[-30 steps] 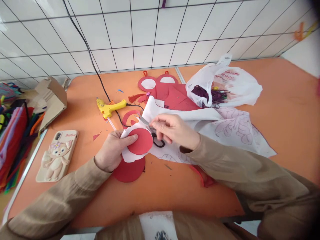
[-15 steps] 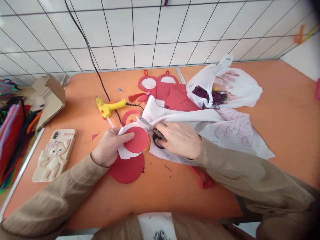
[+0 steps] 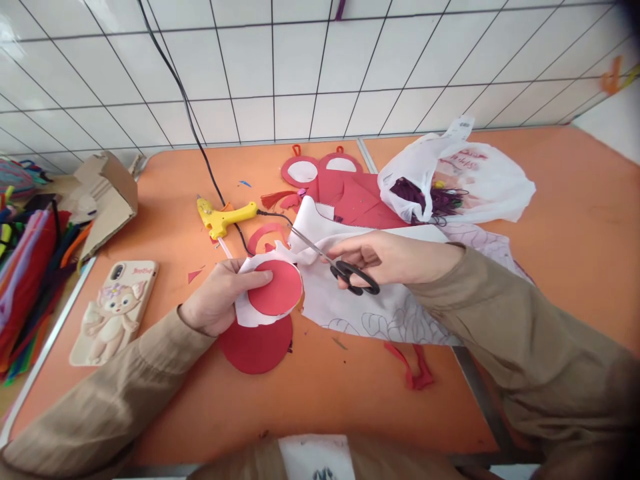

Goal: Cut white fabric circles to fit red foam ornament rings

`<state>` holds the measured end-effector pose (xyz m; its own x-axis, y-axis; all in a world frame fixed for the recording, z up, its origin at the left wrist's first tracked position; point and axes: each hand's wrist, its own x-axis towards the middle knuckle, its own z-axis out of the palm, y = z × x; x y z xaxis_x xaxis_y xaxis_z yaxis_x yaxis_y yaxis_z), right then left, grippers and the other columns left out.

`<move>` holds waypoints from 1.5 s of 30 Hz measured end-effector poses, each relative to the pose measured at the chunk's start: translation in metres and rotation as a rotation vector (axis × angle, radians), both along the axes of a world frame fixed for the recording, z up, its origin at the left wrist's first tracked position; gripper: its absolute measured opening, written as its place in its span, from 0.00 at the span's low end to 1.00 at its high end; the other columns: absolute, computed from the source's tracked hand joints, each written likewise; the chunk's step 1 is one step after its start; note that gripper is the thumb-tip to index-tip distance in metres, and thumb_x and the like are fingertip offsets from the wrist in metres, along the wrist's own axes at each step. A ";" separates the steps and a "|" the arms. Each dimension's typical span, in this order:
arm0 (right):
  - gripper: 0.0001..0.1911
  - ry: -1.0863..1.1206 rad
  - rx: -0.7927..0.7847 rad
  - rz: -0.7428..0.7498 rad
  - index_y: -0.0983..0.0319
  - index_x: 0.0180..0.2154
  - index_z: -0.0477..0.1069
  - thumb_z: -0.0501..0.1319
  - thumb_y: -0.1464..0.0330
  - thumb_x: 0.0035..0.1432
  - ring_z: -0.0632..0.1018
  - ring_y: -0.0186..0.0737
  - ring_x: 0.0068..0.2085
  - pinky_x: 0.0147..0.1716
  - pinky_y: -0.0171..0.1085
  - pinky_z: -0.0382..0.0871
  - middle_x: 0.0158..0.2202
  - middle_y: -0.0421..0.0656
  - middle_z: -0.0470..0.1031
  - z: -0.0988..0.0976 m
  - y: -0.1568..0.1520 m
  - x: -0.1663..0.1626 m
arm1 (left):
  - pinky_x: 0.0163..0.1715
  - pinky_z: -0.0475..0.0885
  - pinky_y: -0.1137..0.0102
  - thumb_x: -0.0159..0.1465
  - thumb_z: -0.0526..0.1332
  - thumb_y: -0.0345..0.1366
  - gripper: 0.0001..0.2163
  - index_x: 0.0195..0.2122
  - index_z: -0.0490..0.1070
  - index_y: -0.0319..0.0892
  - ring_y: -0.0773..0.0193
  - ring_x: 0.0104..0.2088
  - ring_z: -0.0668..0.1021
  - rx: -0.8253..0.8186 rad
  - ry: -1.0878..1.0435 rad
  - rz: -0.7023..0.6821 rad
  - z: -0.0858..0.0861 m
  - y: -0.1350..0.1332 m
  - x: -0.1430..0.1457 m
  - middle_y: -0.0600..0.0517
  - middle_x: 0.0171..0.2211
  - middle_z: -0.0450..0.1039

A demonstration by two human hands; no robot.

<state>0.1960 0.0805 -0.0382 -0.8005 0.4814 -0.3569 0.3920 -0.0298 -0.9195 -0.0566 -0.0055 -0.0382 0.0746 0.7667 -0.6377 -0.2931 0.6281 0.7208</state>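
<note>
My left hand (image 3: 220, 293) pinches a small red disc (image 3: 276, 288) together with a piece of white fabric (image 3: 254, 316) under it, thumb on top. The white piece shows round the disc with a ragged edge. My right hand (image 3: 373, 259) holds black-handled scissors (image 3: 345, 272), blades pointing up and left, just past the disc's upper right; the blades look nearly closed. Beneath the scissors spreads a large white cloth (image 3: 350, 307) with drawn outlines, partly hidden by my right hand and sleeve. A bigger dark red disc (image 3: 260, 347) lies on the table below my left hand.
A yellow glue gun (image 3: 225, 218) with its cord lies behind my left hand. Beyond are red cut-out pieces (image 3: 350, 197) and a white plastic bag (image 3: 490, 180). At left are a phone (image 3: 115, 310) and a cardboard box (image 3: 110, 200). Red scraps (image 3: 413, 367) lie in front.
My right hand has shifted right and turned over with the scissors, so the black handles now show. My left hand keeps its hold on the disc and white fabric; the view has tilted slightly.
</note>
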 end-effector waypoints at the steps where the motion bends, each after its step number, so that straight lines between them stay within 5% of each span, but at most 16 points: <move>1: 0.24 0.041 -0.048 -0.004 0.62 0.48 0.68 0.66 0.63 0.49 0.73 0.35 0.34 0.31 0.34 0.67 0.35 0.43 0.72 0.001 0.001 0.003 | 0.20 0.73 0.74 0.42 0.75 0.33 0.12 0.27 0.79 0.33 0.64 0.20 0.78 0.006 -0.004 -0.004 0.001 0.000 0.000 0.46 0.22 0.79; 5: 0.21 0.149 -0.150 -0.052 0.57 0.45 0.65 0.68 0.63 0.50 0.73 0.36 0.34 0.22 0.31 0.62 0.34 0.42 0.72 0.012 -0.003 0.014 | 0.20 0.73 0.75 0.44 0.74 0.33 0.11 0.27 0.79 0.34 0.64 0.20 0.77 0.042 0.002 -0.023 0.005 -0.001 -0.001 0.47 0.22 0.79; 11: 0.21 0.108 0.000 0.068 0.61 0.36 0.64 0.72 0.62 0.44 0.72 0.33 0.30 0.27 0.32 0.66 0.29 0.39 0.70 0.018 -0.012 0.010 | 0.19 0.73 0.75 0.44 0.75 0.33 0.10 0.26 0.79 0.35 0.65 0.20 0.77 0.053 0.014 -0.002 0.005 -0.002 -0.003 0.47 0.22 0.79; 20: 0.18 -0.258 0.069 0.321 0.65 0.38 0.68 0.68 0.65 0.47 0.69 0.30 0.27 0.24 0.30 0.63 0.27 0.38 0.70 0.032 -0.011 0.012 | 0.18 0.71 0.77 0.43 0.75 0.34 0.10 0.25 0.79 0.36 0.66 0.19 0.77 0.053 0.012 0.004 0.009 -0.004 0.000 0.49 0.21 0.79; 29: 0.29 -0.185 -0.043 0.322 0.64 0.34 0.66 0.70 0.49 0.42 0.71 0.31 0.25 0.24 0.30 0.64 0.26 0.39 0.70 0.023 -0.001 0.016 | 0.21 0.73 0.76 0.44 0.75 0.33 0.10 0.26 0.80 0.36 0.65 0.21 0.78 0.042 -0.058 0.014 0.013 -0.009 0.005 0.48 0.23 0.80; 36: 0.40 0.010 -0.075 0.355 0.67 0.39 0.65 0.54 0.35 0.49 0.76 0.37 0.31 0.29 0.33 0.67 0.33 0.48 0.75 0.013 0.002 0.017 | 0.24 0.74 0.75 0.44 0.75 0.33 0.10 0.26 0.79 0.37 0.66 0.22 0.78 0.089 -0.038 0.050 0.014 -0.007 0.009 0.50 0.23 0.79; 41: 0.34 0.179 -0.220 0.186 0.67 0.39 0.66 0.57 0.40 0.53 0.76 0.38 0.28 0.30 0.36 0.68 0.30 0.45 0.75 0.002 0.001 0.014 | 0.23 0.73 0.75 0.46 0.73 0.31 0.06 0.23 0.78 0.37 0.67 0.22 0.77 0.204 -0.010 -0.040 0.024 0.005 0.018 0.51 0.22 0.78; 45: 0.31 0.185 -0.319 -0.067 0.66 0.39 0.66 0.50 0.43 0.60 0.75 0.35 0.25 0.30 0.35 0.65 0.27 0.44 0.76 -0.001 0.002 0.017 | 0.24 0.73 0.73 0.47 0.72 0.29 0.05 0.25 0.80 0.36 0.64 0.23 0.78 0.229 0.042 -0.041 0.021 0.019 0.027 0.49 0.24 0.79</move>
